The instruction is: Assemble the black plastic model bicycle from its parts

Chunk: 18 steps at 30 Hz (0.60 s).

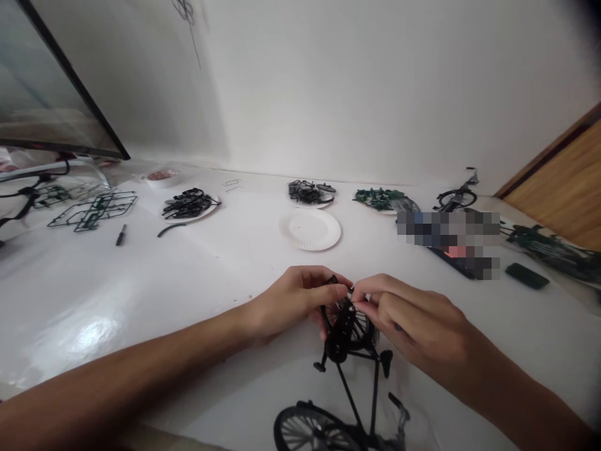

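Our left hand (291, 300) has its fingers curled round the rear wheel (361, 326), thumb across the rim. Our right hand (413, 319) has thumb and index tips close together beside the hub; can't tell whether they grip a tiny part.

Landmark: white paper plate (312, 230). The model bicycle (339, 344) is on our side of it, chain guard up by our fingers, front wheel (319, 432) and handlebar (399, 407) nearest us.

Risks, our read:
- Sideways load at the hub could bend the axle mount or pop the wheel out; plastic looks thin.
- Squeezing the rim too hard could warp spokes.
- Fingertips cover the joint, so a misaligned or dropped bit is easy to miss on the glossy white table (141, 282).
- Far end looks poorly supported; a twist here could swing the handlebar and stress the frame.

Further out: black parts (188, 203) left of the plate, grey-black parts (307, 192) just behind it, green parts (380, 198) behind-right. Screwdriver (121, 236) far left of it, second bicycle (455, 199) far right.

Markings: no brand, label or text we can read. Pixelated patch right of the plate hides whatever's there.
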### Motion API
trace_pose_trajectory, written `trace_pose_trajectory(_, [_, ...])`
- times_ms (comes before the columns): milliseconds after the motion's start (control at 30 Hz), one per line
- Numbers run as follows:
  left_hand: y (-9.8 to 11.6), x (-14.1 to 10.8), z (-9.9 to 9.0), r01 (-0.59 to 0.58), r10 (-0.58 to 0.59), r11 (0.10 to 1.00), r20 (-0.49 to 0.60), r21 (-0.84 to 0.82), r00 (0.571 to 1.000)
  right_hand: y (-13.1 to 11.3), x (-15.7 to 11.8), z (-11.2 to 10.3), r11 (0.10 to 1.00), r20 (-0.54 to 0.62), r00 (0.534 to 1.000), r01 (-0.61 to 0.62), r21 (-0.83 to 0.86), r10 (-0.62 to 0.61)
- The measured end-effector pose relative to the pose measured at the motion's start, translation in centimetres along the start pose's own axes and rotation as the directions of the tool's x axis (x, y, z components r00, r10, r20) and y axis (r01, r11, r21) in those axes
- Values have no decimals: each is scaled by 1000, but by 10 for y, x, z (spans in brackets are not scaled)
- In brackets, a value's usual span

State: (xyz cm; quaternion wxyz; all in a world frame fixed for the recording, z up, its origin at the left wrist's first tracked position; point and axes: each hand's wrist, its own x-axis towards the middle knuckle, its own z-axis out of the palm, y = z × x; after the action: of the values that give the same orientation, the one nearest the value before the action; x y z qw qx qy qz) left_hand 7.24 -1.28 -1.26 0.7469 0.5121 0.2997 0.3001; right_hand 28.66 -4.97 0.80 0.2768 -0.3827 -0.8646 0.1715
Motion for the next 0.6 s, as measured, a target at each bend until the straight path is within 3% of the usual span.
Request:
trace_pose_trajectory(400, [4,0,5,14,-11,997,-44,79,999,0,-2,3,999,-44,998,35,9,-35])
trace_pose_trajectory(600, [5,-1,4,43,-38,994,-53,99,998,2,-5,4,998,6,998,61,-29,-61])
